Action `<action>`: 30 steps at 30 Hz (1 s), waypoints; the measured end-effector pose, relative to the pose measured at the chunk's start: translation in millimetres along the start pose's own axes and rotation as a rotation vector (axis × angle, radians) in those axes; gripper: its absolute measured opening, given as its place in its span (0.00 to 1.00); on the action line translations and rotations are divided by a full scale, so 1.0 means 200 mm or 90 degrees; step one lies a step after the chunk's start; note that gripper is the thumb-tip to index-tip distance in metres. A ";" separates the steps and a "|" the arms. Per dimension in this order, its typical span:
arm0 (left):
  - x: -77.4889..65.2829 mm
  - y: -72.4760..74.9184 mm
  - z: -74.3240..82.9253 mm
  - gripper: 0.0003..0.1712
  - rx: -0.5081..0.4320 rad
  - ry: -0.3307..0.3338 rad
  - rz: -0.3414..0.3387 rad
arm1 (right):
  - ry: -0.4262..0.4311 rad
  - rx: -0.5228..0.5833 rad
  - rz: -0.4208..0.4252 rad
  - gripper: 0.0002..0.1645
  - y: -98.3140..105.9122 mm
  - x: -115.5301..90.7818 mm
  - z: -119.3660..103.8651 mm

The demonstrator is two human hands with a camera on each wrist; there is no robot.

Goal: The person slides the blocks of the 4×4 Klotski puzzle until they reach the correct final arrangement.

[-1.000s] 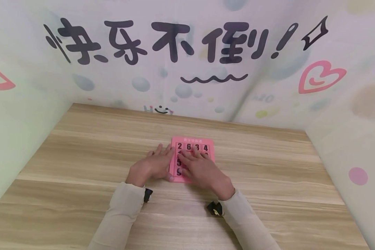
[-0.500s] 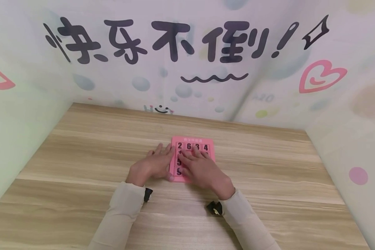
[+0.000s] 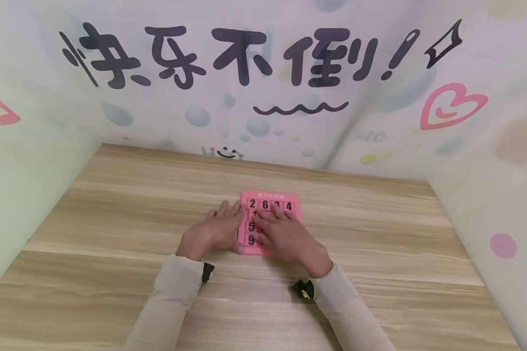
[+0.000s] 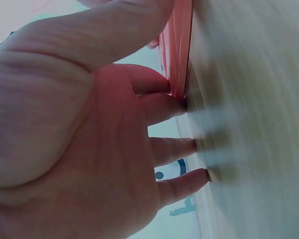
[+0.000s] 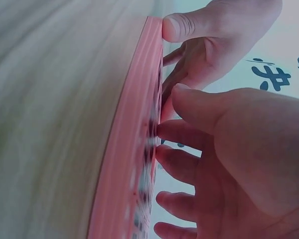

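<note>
A pink number sliding puzzle (image 3: 292, 197) lies flat on the wooden table. Its top row reads 2, 6, 3, 4, and a 5 and a 9 show down the left side. My left hand (image 3: 215, 231) rests at the puzzle's left side with fingers spread; in the right wrist view its thumb (image 5: 173, 28) touches the near corner. Over the tiles lies my right hand (image 3: 290, 241), several fingertips down on the numbered face. In the right wrist view those fingers (image 5: 179, 162) are slightly bent, tips right at the tiles. Most middle and right tiles are hidden beneath this hand.
The wooden table (image 3: 114, 234) extends around the puzzle. Behind it hangs a white backdrop (image 3: 180, 112) with black characters and pink hearts, and pale walls stand at both sides. A black device (image 3: 304, 289) sits at the right wrist, another (image 3: 208, 273) at the left.
My right hand's fingers have shifted slightly to the right across the tiles, showing more of the 5 and 9. The left hand and the puzzle stay in place.
</note>
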State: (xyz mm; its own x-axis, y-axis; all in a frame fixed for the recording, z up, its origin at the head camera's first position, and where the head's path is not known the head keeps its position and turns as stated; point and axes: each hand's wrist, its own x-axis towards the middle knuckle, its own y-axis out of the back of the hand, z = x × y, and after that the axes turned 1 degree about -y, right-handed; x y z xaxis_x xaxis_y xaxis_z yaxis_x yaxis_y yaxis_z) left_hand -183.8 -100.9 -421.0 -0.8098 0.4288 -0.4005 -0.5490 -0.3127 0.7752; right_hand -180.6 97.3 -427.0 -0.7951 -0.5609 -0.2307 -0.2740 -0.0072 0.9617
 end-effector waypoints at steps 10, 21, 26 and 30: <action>0.00 0.00 0.00 0.61 0.001 0.001 -0.003 | -0.005 -0.015 -0.001 0.33 0.00 0.00 0.01; -0.01 0.00 0.01 0.61 0.009 0.000 0.001 | -0.021 -0.001 -0.011 0.32 0.03 -0.01 0.03; -0.01 0.01 0.01 0.61 0.008 0.001 0.000 | -0.025 0.007 -0.012 0.31 0.04 -0.02 0.04; -0.01 0.00 0.01 0.61 0.009 0.000 0.002 | -0.025 0.015 -0.014 0.30 0.05 -0.02 0.05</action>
State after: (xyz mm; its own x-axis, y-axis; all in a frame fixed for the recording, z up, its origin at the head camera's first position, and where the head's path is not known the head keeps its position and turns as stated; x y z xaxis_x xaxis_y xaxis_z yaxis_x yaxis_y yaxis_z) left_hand -182.3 -100.5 -418.6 -0.8114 0.4275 -0.3987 -0.5438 -0.3019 0.7830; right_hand -184.3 107.4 -418.3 -0.8090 -0.5280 -0.2582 -0.3040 0.0001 0.9527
